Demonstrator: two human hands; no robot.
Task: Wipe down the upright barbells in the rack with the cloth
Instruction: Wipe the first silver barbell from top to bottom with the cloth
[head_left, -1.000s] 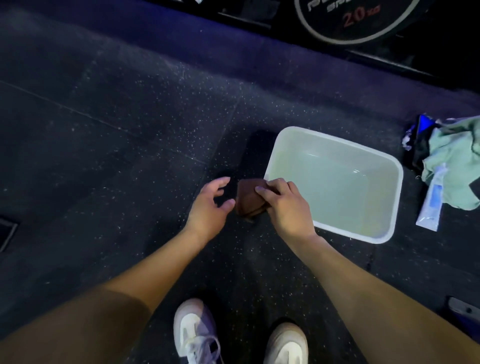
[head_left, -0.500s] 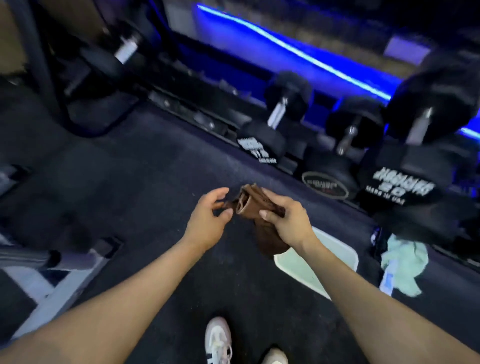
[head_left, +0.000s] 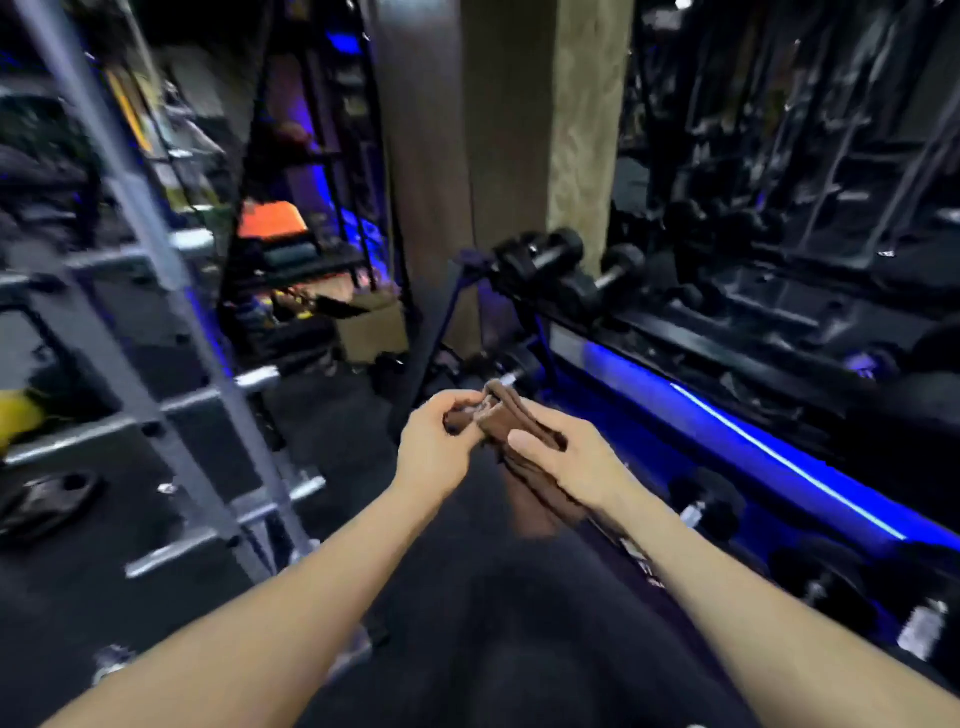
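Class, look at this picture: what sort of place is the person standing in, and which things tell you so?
Most likely a gym. Black dumbbells sit in rows on a long rack lit by a blue strip, and a grey metal frame with pegs stands on the left. Both hands hold a brown cloth.

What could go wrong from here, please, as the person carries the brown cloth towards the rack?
1. The brown cloth is bunched between the left hand and the right hand, with a tail hanging below; it may wipe poorly unless spread first.
2. Steel pegs jut from the rack on the left near arm height, so a forearm might knock one.
3. The picture is blurred and dim, so footing near the dumbbells looks uncertain.
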